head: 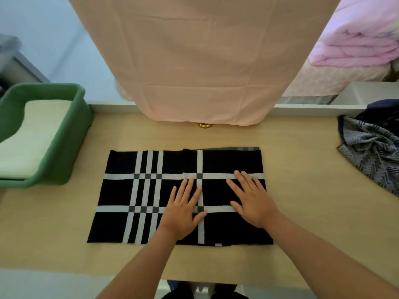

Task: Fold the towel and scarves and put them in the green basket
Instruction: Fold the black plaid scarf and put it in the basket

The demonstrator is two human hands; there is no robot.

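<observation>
Plaid scarf (151,197) was laid mid-table, pressed flat by left hand (183,209) and right hand (251,202), fingers straight. Green basket (71,134) sat far left, towel (32,134) inside. Layers could be skewed if palms slid unevenly.

The green basket (64,147) runs off the left edge — the grey scarf (367,152) off the right one.

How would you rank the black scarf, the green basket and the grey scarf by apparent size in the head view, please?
1. black scarf
2. green basket
3. grey scarf
The frame edge cuts off the basket and the grey scarf, so their order is unsure.
</observation>
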